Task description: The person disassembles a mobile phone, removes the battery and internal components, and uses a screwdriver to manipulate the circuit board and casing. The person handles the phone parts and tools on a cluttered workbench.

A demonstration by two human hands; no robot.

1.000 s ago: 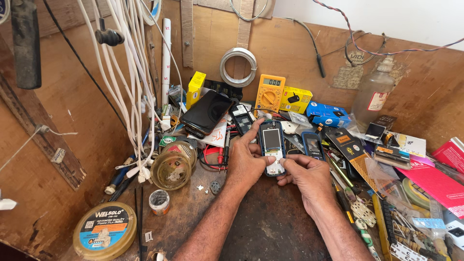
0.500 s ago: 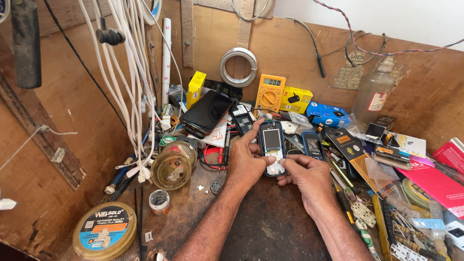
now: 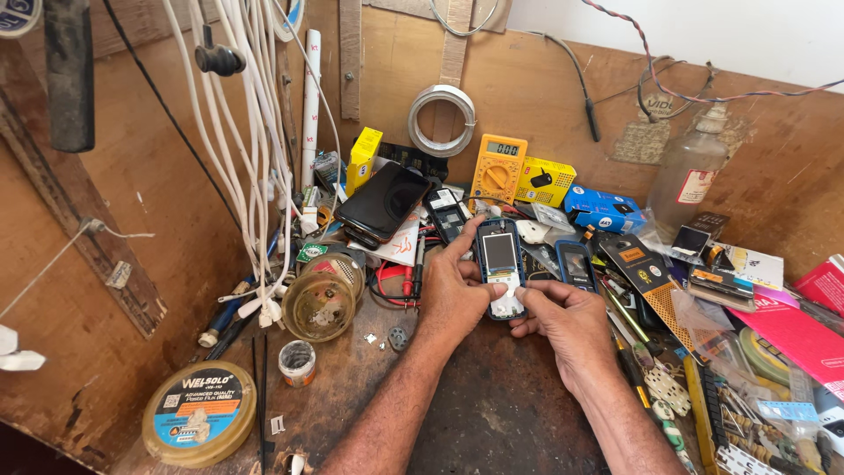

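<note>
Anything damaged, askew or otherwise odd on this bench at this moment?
Yes. The small phone held by the left hand and right hand has its front cover off, exposing the white keypad area. Small loose parts lie scattered on the workbench beside the left wrist.

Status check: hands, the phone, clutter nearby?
Left hand and right hand both grip the small opened phone. Phone held above the bench. Another phone and red probes crowd close.

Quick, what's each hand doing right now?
Left hand: closed on the small phone.
Right hand: fingertips pinching the phone's bottom end.
</note>
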